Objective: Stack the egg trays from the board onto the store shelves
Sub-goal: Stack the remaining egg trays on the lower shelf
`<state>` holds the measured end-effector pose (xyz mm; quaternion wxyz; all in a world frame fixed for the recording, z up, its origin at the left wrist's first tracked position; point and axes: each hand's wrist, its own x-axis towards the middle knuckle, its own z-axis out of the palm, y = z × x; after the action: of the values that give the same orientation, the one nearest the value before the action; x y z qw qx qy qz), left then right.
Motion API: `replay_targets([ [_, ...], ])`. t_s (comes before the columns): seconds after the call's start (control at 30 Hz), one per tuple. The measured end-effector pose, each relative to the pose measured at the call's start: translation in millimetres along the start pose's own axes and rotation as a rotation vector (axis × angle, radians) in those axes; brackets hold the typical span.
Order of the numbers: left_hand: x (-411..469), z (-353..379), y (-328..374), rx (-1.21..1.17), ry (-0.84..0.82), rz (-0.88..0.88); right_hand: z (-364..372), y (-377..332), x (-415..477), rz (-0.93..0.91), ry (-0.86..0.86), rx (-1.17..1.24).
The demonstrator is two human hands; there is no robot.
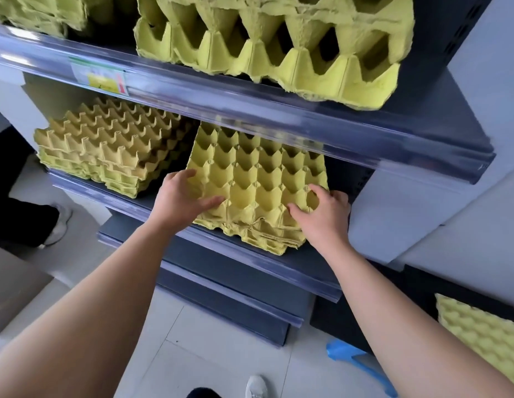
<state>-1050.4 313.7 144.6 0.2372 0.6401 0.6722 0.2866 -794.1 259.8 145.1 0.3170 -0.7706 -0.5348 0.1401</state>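
A low stack of yellow egg trays (250, 173) sits on the middle shelf (278, 271), its front edge near the shelf lip. My left hand (184, 199) holds the top tray at its left side, thumb laid over the front cells and fingers curled on the edge. My right hand (322, 214) grips the tray's front right corner with curled fingers and thumb on top. A second stack of trays (106, 145) stands to the left on the same shelf. More trays (264, 38) fill the upper shelf. The board is not in view.
The upper shelf's clear rail (221, 101) overhangs the stack I hold. More yellow trays (485, 346) lie low at the right. Blue tape (353, 360) is on the tiled floor. Another person's leg and shoe (57, 225) and a cardboard box (11, 282) are at left.
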Motion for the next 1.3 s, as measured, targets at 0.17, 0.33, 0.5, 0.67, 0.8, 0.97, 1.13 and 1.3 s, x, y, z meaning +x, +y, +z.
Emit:
replay_targets([
  [0.17, 23.2, 0.1, -5.8, -0.052, -0.042, 0.013, 11.7, -5.9, 2.6, 0.04, 0.028, -0.044],
  [0.33, 44.5, -11.1, -12.6, -0.063, -0.142, 0.029, 20.9, -20.8, -2.6, 0.107, 0.031, -0.097],
  [0.5, 55.5, -14.2, -23.3, 0.032, -0.233, 0.079, 34.2, -27.2, -9.5, 0.182, -0.016, -0.125],
  [0.67, 53.0, -14.5, -26.0, 0.129, -0.236, 0.136, 35.3, -31.3, -14.2, 0.194, 0.008, -0.216],
  [0.8, 36.3, -16.9, -15.1, 0.416, -0.048, 0.365, 23.9, -38.1, -31.4, 0.142, 0.038, -0.279],
  [0.97, -7.6, 1.2, 19.7, 0.393, -0.035, 0.744, -4.7, -26.0, -74.6, 0.012, 0.121, -0.368],
  [1.13, -67.3, 44.3, 62.5, 0.402, -0.203, 0.93, -39.9, 21.4, -122.4, 0.061, 0.181, -0.429],
  [1.3, -126.5, 106.9, 108.6, 0.411, -0.362, 1.021, -83.8, 91.3, -172.1, 0.221, 0.209, -0.438],
])
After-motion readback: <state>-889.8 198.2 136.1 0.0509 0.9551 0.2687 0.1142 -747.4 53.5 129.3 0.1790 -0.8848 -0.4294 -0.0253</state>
